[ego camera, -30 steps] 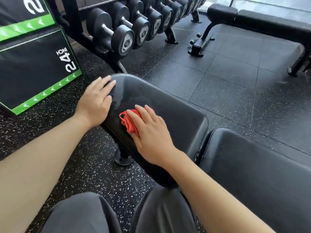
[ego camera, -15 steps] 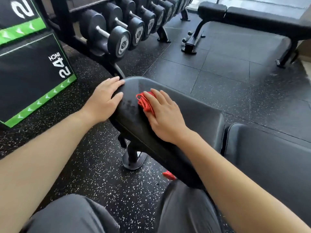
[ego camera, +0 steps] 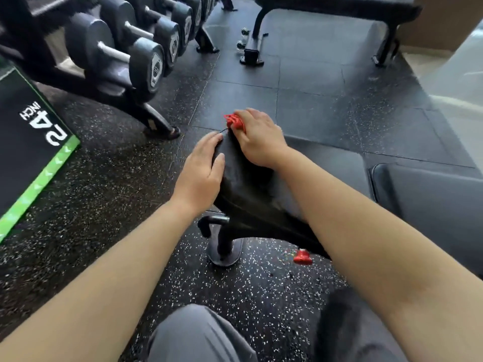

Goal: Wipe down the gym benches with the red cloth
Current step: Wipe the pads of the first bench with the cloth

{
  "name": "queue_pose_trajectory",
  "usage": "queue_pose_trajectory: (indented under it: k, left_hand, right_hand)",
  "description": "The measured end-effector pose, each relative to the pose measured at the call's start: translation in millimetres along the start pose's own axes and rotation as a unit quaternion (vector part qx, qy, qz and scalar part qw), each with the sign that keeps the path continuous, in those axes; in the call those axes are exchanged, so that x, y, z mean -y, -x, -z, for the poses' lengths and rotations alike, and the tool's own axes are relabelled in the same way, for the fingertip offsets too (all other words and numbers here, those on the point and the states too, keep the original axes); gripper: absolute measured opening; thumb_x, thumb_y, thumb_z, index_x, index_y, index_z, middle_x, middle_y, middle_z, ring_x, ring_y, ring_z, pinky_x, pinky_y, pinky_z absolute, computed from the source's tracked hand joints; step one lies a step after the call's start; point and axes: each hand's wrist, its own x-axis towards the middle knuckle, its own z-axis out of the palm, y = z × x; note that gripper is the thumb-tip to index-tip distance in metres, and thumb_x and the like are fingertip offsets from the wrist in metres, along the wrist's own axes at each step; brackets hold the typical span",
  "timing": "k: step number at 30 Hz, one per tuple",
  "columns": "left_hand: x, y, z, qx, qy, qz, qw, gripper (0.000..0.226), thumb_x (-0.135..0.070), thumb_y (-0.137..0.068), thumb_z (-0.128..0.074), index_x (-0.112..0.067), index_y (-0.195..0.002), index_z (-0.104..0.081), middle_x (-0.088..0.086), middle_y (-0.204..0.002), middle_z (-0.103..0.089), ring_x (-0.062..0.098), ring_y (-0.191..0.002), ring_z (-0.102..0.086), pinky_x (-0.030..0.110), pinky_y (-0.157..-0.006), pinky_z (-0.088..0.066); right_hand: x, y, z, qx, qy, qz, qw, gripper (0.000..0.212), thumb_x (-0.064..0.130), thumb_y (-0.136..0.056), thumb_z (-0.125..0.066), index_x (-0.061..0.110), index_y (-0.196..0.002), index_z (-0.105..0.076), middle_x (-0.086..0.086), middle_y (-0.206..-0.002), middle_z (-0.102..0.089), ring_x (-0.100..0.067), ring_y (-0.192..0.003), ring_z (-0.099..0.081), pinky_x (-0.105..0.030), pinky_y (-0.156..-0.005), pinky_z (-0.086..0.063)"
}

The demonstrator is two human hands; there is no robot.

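Note:
A black padded gym bench [ego camera: 248, 184] runs from the middle of the view toward the lower right. My right hand [ego camera: 258, 138] presses the bunched red cloth [ego camera: 234, 122] against the far tip of the bench pad; most of the cloth is hidden under the fingers. My left hand [ego camera: 202, 169] rests flat on the pad's left edge with fingers straight, just beside the right hand. A second bench pad [ego camera: 428, 205] lies at the right. Another black bench [ego camera: 337, 9] stands at the far top.
A dumbbell rack [ego camera: 136, 48] lines the upper left. A black and green plyo box [ego camera: 34, 142] marked 24 inch sits at the left. The bench's foot [ego camera: 224, 246] and a red knob [ego camera: 302, 257] are below the pad. My grey-trousered knees fill the bottom edge.
My right hand has slid the red cloth forward along the pad to its far tip. My left hand stayed on the pad's left edge. The view has tilted downward.

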Motion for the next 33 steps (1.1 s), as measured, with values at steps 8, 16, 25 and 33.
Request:
queue_pose_trajectory:
  k: [8, 16, 25, 33]
  left_hand:
    - [-4, 1, 1, 0.005, 0.006, 0.012, 1.000, 0.057, -0.033, -0.091, -0.033, -0.008, -0.143, -0.032, 0.004, -0.147, -0.035, 0.010, -0.133, -0.030, 0.021, -0.111, -0.017]
    - [9, 31, 42, 0.004, 0.035, 0.022, 0.999, 0.036, -0.024, -0.100, -0.038, -0.017, -0.134, -0.049, -0.012, -0.130, -0.049, -0.009, -0.119, -0.039, -0.003, -0.096, -0.022]
    - [1, 61, 50, -0.013, -0.015, 0.114, 0.993, 0.039, -0.029, -0.100, -0.038, -0.021, -0.137, -0.045, -0.005, -0.138, -0.047, -0.002, -0.116, -0.040, 0.014, -0.096, -0.026]
    - [1, 71, 71, -0.019, -0.004, 0.154, 0.988, 0.039, -0.039, -0.099, -0.035, -0.028, -0.135, -0.049, -0.009, -0.135, -0.052, 0.009, -0.125, -0.046, 0.027, -0.106, -0.031]
  right_hand:
    - [0, 115, 8, -0.012, -0.012, 0.081, 0.997, 0.055, 0.041, -0.090, -0.033, 0.020, -0.141, -0.039, -0.005, -0.147, -0.039, -0.030, -0.138, -0.029, -0.045, -0.111, -0.028]
    - [17, 82, 0, -0.020, 0.002, 0.094, 0.995, 0.052, 0.039, -0.090, -0.033, 0.020, -0.137, -0.041, -0.003, -0.144, -0.040, -0.025, -0.134, -0.031, -0.046, -0.108, -0.029]
    - [29, 10, -5, 0.010, -0.002, 0.103, 0.995, 0.036, 0.038, -0.097, -0.037, 0.029, -0.130, -0.047, 0.002, -0.137, -0.045, -0.022, -0.130, -0.034, -0.043, -0.106, -0.030]
    - [35, 145, -12, -0.046, 0.098, 0.249, 0.962, 0.044, 0.034, -0.081, -0.044, 0.029, -0.124, -0.052, 0.000, -0.136, -0.048, -0.030, -0.132, -0.038, -0.045, -0.097, -0.037]
